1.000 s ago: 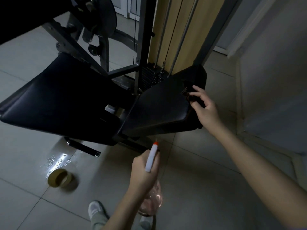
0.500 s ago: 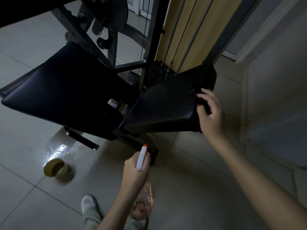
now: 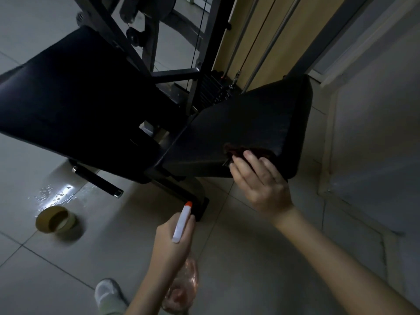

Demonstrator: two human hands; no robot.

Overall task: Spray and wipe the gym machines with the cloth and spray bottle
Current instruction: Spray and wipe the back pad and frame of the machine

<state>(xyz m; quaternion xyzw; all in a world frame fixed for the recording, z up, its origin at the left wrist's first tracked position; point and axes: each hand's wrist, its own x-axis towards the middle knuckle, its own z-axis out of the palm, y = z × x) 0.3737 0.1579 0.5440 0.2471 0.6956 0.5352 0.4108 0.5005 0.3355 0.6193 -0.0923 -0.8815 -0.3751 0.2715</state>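
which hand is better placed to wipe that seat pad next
Right: the right hand holds the cloth against the seat pad; the left hand grips the spray bottle.

Illumination is dim and cool. The black seat pads (image 3: 75, 94) lose surface detail in shadow. A wet floor patch (image 3: 56, 194) returns small specular highlights. Wide-angle distortion bows straight lines near the edges
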